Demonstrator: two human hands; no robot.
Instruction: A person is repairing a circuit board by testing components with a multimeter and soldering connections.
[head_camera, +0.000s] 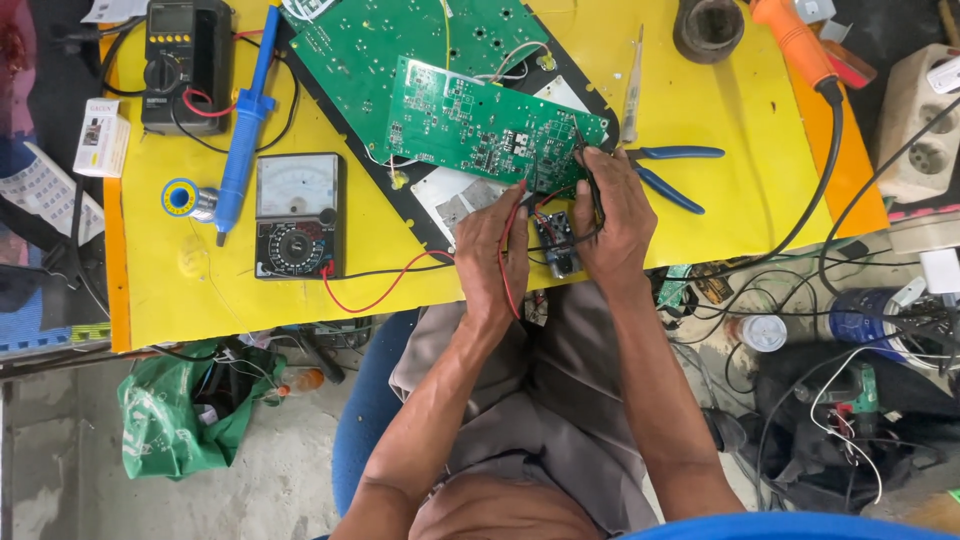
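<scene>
A green circuit board (470, 115) lies tilted on a yellow table (720, 200), over a larger green board (370, 40) on a black panel. My left hand (492, 245) is closed on a red probe lead (512, 225) whose tip touches the board's near edge. My right hand (612, 215) grips a black probe lead (590, 175) pressed to the same edge. A small black module (558, 240) with wires sits between my hands. The red and black wires run left to an analogue multimeter (297, 215).
A blue desoldering pump (245, 125), solder spool (180, 197), digital multimeter (185, 60), blue-handled pliers (670, 170), a screwdriver (632, 90) and an orange-handled soldering iron (795, 40) lie on the table. A green bag (180, 420) and tangled cables (860, 400) are on the floor.
</scene>
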